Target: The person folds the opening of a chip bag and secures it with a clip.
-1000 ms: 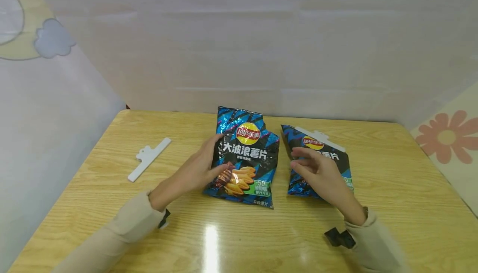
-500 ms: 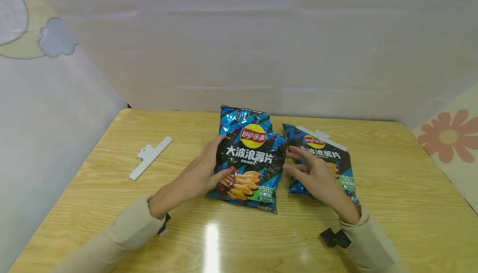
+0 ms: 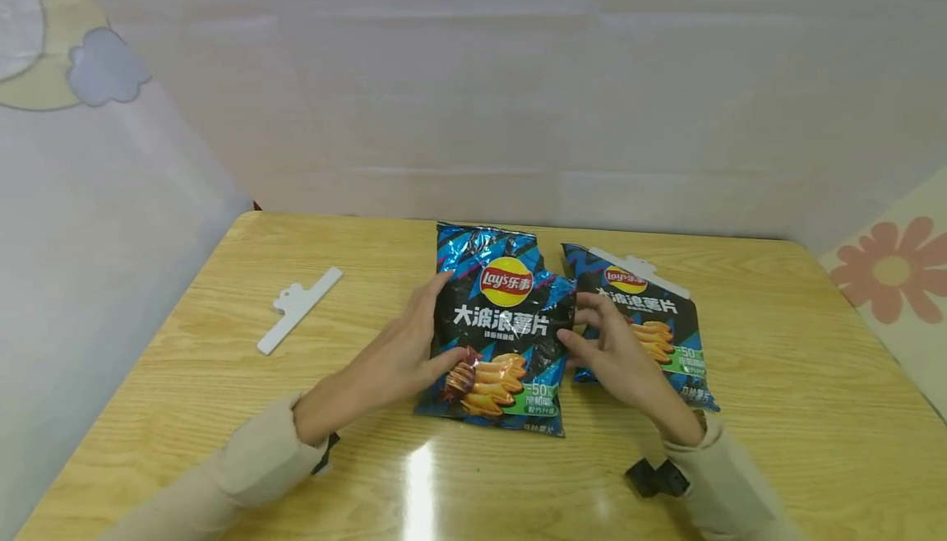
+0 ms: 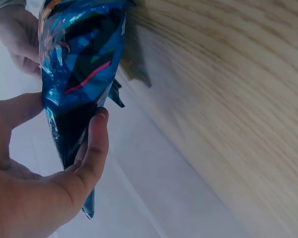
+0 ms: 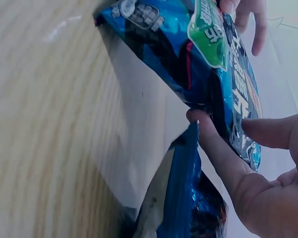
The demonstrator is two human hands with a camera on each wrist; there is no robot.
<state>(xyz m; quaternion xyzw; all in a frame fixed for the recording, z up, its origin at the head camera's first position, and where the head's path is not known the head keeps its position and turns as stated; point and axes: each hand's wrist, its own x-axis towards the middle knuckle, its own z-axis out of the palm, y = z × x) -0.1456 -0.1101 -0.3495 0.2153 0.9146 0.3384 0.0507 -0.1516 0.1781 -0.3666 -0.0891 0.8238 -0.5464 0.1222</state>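
Observation:
A blue and black Lay's chip bag (image 3: 506,327) with its top right corner torn away is held between my two hands. My left hand (image 3: 399,344) grips its left edge, thumb on the front and fingers behind, as the left wrist view of the bag (image 4: 82,69) shows. At the right edge my right hand (image 3: 614,352) pinches it; in the right wrist view the thumb (image 5: 268,131) lies on the front and a finger is behind. A second chip bag (image 3: 688,335) lies just right, its upper corner under a white clip (image 3: 639,272), partly hidden by my right hand.
Another white clip (image 3: 299,309) lies on the left of the wooden table (image 3: 784,409). A pale cloth wall (image 3: 473,97) rises behind the table's back edge, and patterned cloth hangs at both sides.
My right hand has moved left from in front of the second bag and taken hold of the torn bag's right edge. The torn bag has shifted slightly right and nearer me.

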